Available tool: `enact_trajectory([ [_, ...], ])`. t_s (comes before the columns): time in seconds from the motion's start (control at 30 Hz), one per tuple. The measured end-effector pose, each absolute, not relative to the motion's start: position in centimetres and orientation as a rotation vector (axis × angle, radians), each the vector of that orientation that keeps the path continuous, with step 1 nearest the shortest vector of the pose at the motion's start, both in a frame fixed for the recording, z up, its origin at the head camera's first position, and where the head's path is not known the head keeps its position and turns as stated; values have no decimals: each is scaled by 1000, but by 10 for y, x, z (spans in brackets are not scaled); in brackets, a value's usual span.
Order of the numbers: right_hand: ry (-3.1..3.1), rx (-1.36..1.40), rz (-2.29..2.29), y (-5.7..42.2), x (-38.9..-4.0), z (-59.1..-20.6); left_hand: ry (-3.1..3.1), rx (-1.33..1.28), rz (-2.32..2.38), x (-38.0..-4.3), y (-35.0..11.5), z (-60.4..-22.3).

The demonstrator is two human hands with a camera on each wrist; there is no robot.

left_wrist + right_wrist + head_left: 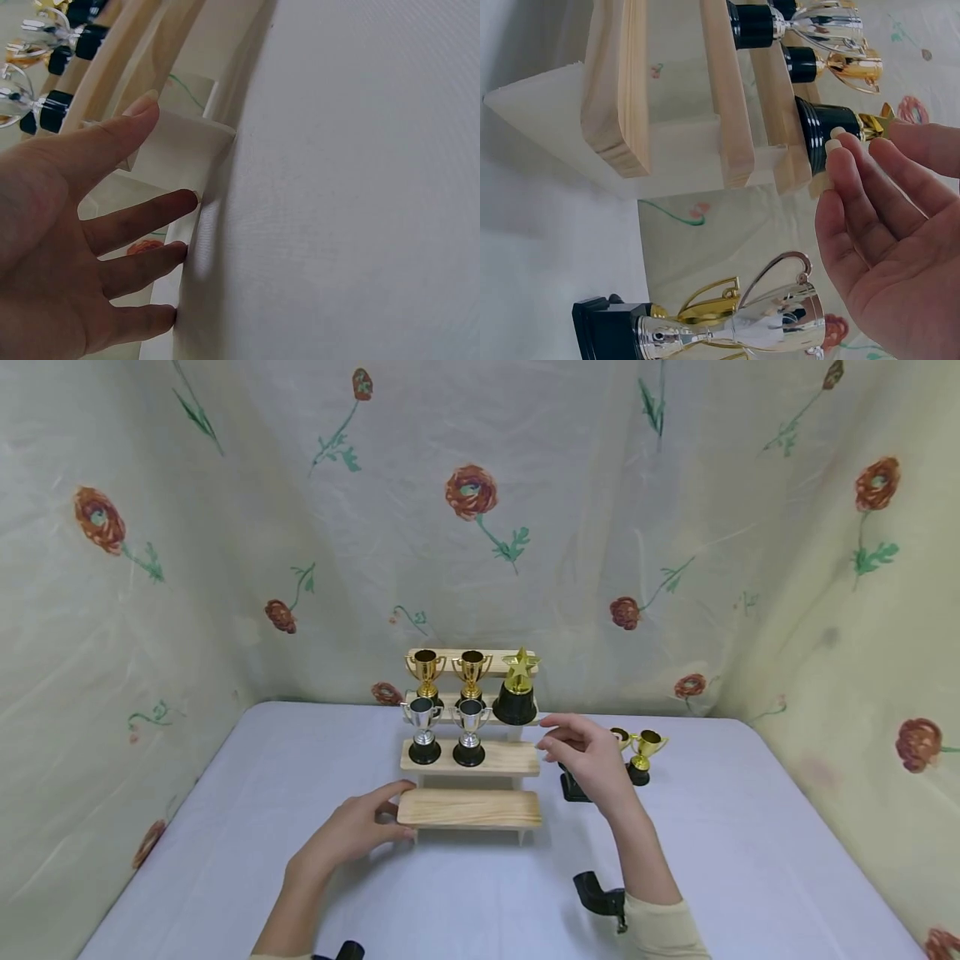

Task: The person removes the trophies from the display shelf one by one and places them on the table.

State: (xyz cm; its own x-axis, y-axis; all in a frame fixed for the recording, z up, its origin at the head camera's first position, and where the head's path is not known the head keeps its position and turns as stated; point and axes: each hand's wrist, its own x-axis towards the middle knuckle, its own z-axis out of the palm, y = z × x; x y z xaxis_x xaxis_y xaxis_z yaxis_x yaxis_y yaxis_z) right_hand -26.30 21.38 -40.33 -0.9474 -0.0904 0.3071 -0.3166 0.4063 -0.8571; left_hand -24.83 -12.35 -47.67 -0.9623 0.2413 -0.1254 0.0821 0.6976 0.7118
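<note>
A tiered wooden stand (pixel 468 810) stands mid-table. My left hand (pixel 352 831) is at the left end of its lowest step; in the left wrist view the thumb (pixel 139 116) lies by the wood and the fingers are spread straight. A gold star trophy (pixel 515 703) with a black base sits at the right of an upper step. Beside it is my right hand (pixel 596 764), loosely bent and holding nothing; whether its fingertips touch the black base (pixel 829 131) is unclear. Two gold cups (pixel 472 667) share that step. Two silver cups (pixel 423 717) stand one step lower.
On the table right of the stand, partly behind my right hand, are a small gold cup (pixel 647 745) and a larger silver cup (pixel 780 322) on a black base. A flower-printed curtain (pixel 570 568) encloses the back and sides of the white-covered table (pixel 750 843).
</note>
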Motion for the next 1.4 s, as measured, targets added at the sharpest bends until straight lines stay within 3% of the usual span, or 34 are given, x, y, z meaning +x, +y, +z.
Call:
enact_trajectory([
  [1.4,-2479,404,1593,177,-265,-402,2707,286,1144,-247,-124,-478],
])
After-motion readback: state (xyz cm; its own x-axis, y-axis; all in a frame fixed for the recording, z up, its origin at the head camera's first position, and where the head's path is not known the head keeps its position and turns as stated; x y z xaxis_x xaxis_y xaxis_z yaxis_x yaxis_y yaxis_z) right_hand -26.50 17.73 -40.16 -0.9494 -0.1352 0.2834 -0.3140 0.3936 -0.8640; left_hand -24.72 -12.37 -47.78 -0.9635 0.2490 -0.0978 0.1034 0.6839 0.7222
